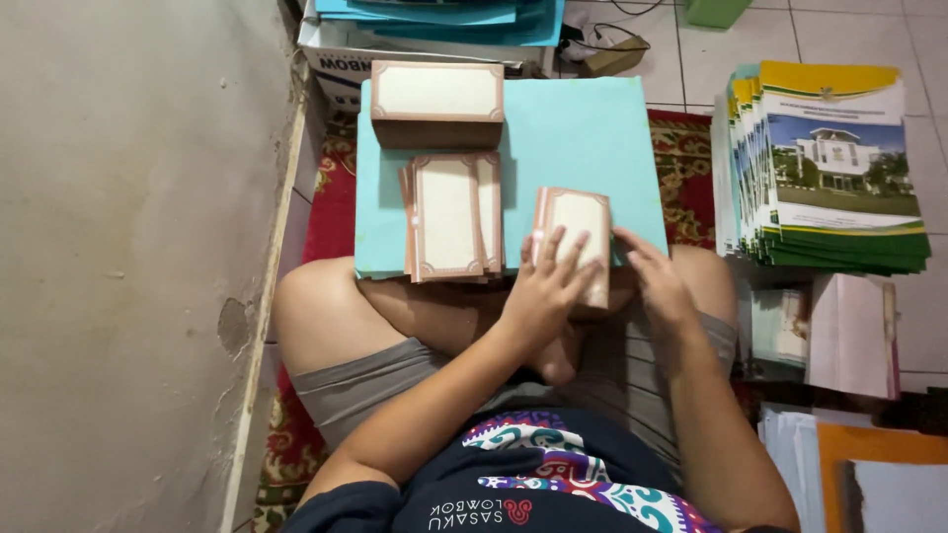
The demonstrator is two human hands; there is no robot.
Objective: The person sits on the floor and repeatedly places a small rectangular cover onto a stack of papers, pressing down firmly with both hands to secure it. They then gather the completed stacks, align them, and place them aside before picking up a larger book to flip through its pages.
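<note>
hands: left grip (545, 286) and right grip (654, 281) both clasp small card stack (578, 232) on teal folder (583, 148).

White cardboard box (341, 61) behind teal board (583, 138).

Teal board (583, 148) sits across the knees as the work surface. On it: a brown-edged card box (436, 99) at the far edge, a loose card stack (452, 215) mid-board, and a smaller stack (576, 222) beside that, near edge.
</note>
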